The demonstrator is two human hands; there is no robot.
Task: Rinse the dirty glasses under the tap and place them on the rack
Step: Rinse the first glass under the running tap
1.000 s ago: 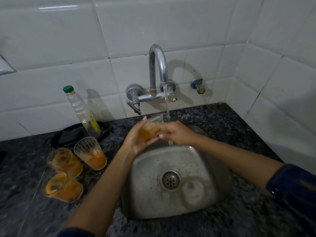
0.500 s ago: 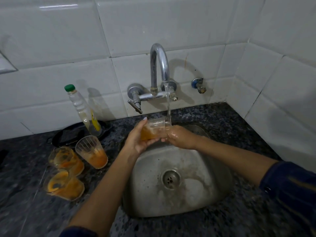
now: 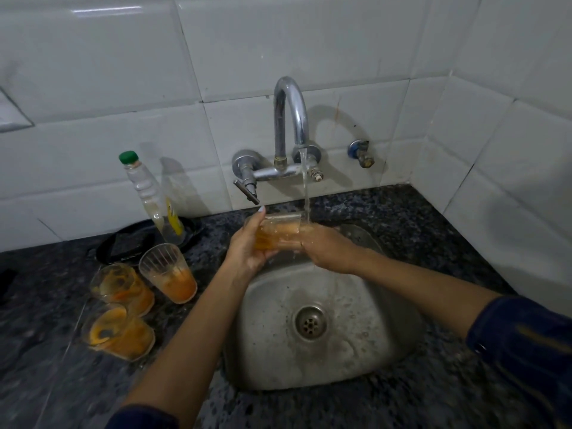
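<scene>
The hands meet over the back of the sink (image 3: 365, 360). The left hand (image 3: 247, 246) curls its fingers round the base end of a tumbler (image 3: 278, 232) that lies on its side. The right hand (image 3: 325, 249) closes on the rim end, its fingers wet. Water from the tap (image 3: 291, 113) falls in a thin stream onto the tumbler near the right hand.

The tumbler looks like clear, thin-walled glass with an orange film inside. I judge it light and stiff, but fragile, and slippery now that it is wet, so a grip round the whole wall is safer than a pinch at the rim.

On the speckled dark stone desk (image 3: 433, 218), left of the steel sink, wait three more dirty glasses (image 3: 168, 274): one upright and ribbed, two tilted, all with orange residue. A clear plastic bottle (image 3: 148, 193) with a green cap stands behind them. No rack is in view.
</scene>
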